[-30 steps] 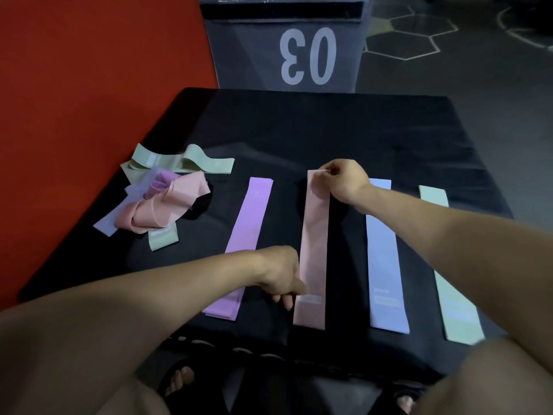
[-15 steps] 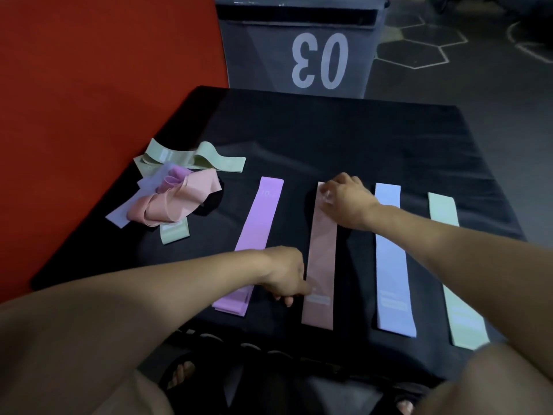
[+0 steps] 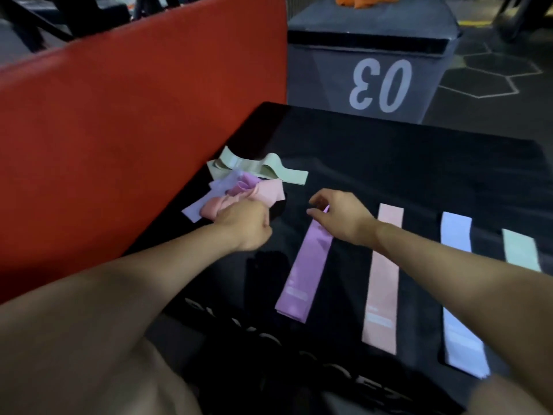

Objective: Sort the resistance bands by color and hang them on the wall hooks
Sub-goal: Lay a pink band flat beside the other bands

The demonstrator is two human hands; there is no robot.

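Four bands lie flat in a row on the black padded box (image 3: 389, 163): purple band (image 3: 308, 271), pink band (image 3: 384, 280), pale blue band (image 3: 457, 295) and pale green band (image 3: 520, 250). A tangled pile sits at the box's left edge, with a green band (image 3: 269, 170), a crumpled pink band (image 3: 269, 191), a purple one and a pale blue one. My left hand (image 3: 245, 223) is at the pile's near side, fingers curled round the crumpled pink band. My right hand (image 3: 338, 217) hovers over the far end of the flat purple band, fingers loosely bent.
A red padded mat (image 3: 119, 130) rises along the left side of the box. Behind stands a grey box marked 03 (image 3: 380, 85) with orange items (image 3: 359, 0) on top. Dark floor with hexagon lines lies to the right. No wall hooks in view.
Both hands left the flat pink band. My left hand moved up-left to the pile and took hold of the crumpled pink band; my right hand moved left over the purple band. The view shifted left.
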